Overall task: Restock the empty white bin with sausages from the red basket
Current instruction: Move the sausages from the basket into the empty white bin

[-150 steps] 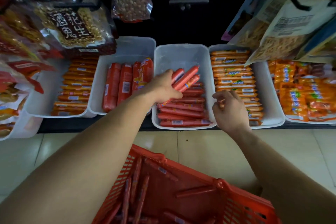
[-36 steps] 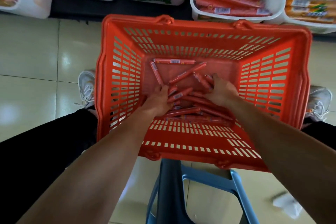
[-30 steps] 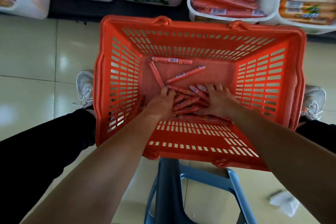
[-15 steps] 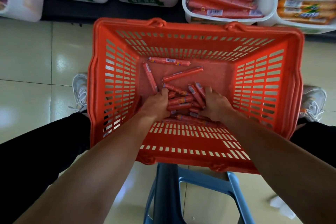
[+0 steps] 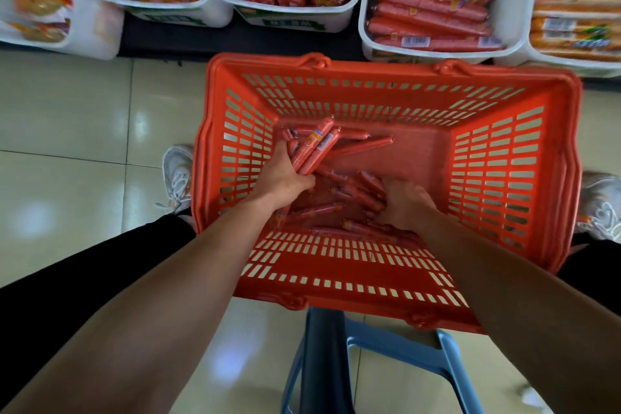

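Neighbour bins (image 5: 215, 10): sitting on the shelf at far left, holding other stock, not part of this job.
Left hand (image 5: 280, 178): clamping round a bundle of sausages (image 5: 314, 146), several sticks, ends pointing toward the shelf, over the basket's left half.
Red basket (image 5: 568, 151): resting on a blue stool (image 5: 396, 346), just in front of the shelf.
Loose sausages (image 5: 353, 193): lying scattered on the basket floor between the hands, a fair number.
Right hand (image 5: 408, 208): digging knuckles-up into the pile; fingers hidden, so can't tell whether it is gripping anything.
White bin (image 5: 515, 10): sitting just beyond the basket's far right rim, showing packed rows of sausages in its visible part; its back is running out of frame.
Progress: looking mid-job. Bin is filling, a load is being gathered, and the loose sticks are likely needing at least one further trip.
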`<state>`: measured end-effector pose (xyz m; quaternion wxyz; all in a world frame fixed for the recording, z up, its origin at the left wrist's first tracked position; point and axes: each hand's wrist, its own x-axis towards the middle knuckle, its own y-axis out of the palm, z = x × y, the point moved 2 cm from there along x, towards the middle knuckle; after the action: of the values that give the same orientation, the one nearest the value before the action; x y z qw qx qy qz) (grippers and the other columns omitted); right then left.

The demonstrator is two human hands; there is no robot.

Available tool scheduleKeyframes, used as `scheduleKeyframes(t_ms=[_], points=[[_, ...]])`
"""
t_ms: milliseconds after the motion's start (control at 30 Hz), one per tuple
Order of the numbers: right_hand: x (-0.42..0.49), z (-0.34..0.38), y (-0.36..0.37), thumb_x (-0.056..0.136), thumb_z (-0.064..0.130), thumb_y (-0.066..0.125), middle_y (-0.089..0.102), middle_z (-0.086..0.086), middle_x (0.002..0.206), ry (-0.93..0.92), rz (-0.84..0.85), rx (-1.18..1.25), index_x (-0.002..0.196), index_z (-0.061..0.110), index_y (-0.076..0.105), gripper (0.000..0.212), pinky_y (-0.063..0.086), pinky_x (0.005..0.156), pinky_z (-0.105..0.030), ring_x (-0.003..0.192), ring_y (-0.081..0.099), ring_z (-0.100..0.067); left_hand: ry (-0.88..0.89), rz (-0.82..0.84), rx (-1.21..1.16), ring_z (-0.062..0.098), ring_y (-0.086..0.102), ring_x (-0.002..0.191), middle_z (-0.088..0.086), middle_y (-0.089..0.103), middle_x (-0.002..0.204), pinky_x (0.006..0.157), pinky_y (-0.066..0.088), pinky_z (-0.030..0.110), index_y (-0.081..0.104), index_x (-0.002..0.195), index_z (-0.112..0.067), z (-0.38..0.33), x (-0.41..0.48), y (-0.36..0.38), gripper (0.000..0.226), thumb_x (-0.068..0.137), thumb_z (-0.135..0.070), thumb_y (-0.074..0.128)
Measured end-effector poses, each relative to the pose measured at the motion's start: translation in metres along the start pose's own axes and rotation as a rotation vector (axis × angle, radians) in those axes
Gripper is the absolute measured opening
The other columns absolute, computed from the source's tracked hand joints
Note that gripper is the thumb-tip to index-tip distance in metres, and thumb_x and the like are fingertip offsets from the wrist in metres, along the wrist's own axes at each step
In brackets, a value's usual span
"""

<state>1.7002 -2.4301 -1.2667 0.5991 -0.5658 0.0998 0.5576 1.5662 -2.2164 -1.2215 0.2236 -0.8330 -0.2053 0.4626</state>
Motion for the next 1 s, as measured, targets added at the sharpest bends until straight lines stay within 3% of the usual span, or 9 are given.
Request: scheduleKeyframes(t_ms=[200, 533, 633, 733, 833, 1000], points=[[-0.001, 0.007, 0.000, 0.070, 0.049, 0.072, 0.060, -0.011, 0.131, -0.016, 0.024, 0.023, 0.136, 0.027, 0.046, 0.074, 0.047, 0.101, -0.043, 0.118, 0.058, -0.034, -0.011, -0.007, -0.034, 0.016, 0.058, 0.096, -0.003, 0.061, 0.112, 0.082, 0.041, 0.028, 0.038, 0.139, -0.021, 0.000, -0.005, -0.003, 0.078, 0.075, -0.023, 0.081], [-0.023, 0.008, -0.023, 0.071, 0.043, 0.081, 0.067, -0.002, 0.116, -0.014, 0.010, 0.178, 0.119, 0.025, 0.059, 0.055, 0.048, 0.091, -0.032, 0.106, 0.062, -0.023, -0.042, 0.019, -0.001, 0.020, 0.061, 0.096, -0.002, 0.061, 0.108, 0.080, 0.041, 0.029, 0.040, 0.130, -0.023, -0.011, -0.026, -0.015, 0.071, 0.073, -0.025, 0.082], [-0.040, 0.015, -0.051, 0.064, 0.043, 0.084, 0.068, -0.001, 0.112, -0.042, -0.054, 0.223, 0.119, 0.025, 0.059, 0.063, 0.049, 0.090, -0.031, 0.104, 0.064, -0.023, -0.012, 0.009, -0.009, 0.022, 0.063, 0.093, 0.001, 0.061, 0.107, 0.076, 0.043, 0.029, 0.040, 0.127, -0.022, -0.028, -0.044, -0.029, 0.070, 0.072, -0.024, 0.082], [-0.065, 0.019, -0.082, 0.070, 0.030, 0.080, 0.063, -0.001, 0.102, -0.057, -0.123, 0.240, 0.117, 0.020, 0.058, 0.053, 0.043, 0.079, -0.025, 0.100, 0.063, -0.024, 0.030, -0.017, -0.019, 0.020, 0.059, 0.090, 0.001, 0.059, 0.106, 0.076, 0.041, 0.027, 0.040, 0.128, -0.020, -0.047, -0.069, -0.044, 0.069, 0.073, -0.019, 0.080], [-0.096, 0.019, -0.116, 0.067, 0.027, 0.078, 0.065, 0.000, 0.097, -0.087, -0.216, 0.295, 0.109, 0.023, 0.058, 0.047, 0.042, 0.073, -0.025, 0.091, 0.064, -0.022, 0.070, -0.072, -0.037, 0.020, 0.063, 0.081, -0.003, 0.059, 0.092, 0.067, 0.044, 0.022, 0.043, 0.121, -0.020, -0.065, -0.092, -0.059, 0.061, 0.072, -0.014, 0.079], [-0.140, 0.026, -0.192, 0.069, 0.025, 0.077, 0.062, 0.007, 0.083, -0.138, -0.404, 0.349, 0.101, 0.025, 0.054, 0.039, 0.039, 0.065, -0.023, 0.074, 0.060, -0.012, 0.168, -0.148, -0.068, 0.025, 0.063, 0.092, 0.000, 0.064, 0.097, 0.074, 0.041, 0.028, 0.048, 0.117, -0.020, -0.109, -0.113, -0.089, 0.058, 0.069, -0.019, 0.082]])
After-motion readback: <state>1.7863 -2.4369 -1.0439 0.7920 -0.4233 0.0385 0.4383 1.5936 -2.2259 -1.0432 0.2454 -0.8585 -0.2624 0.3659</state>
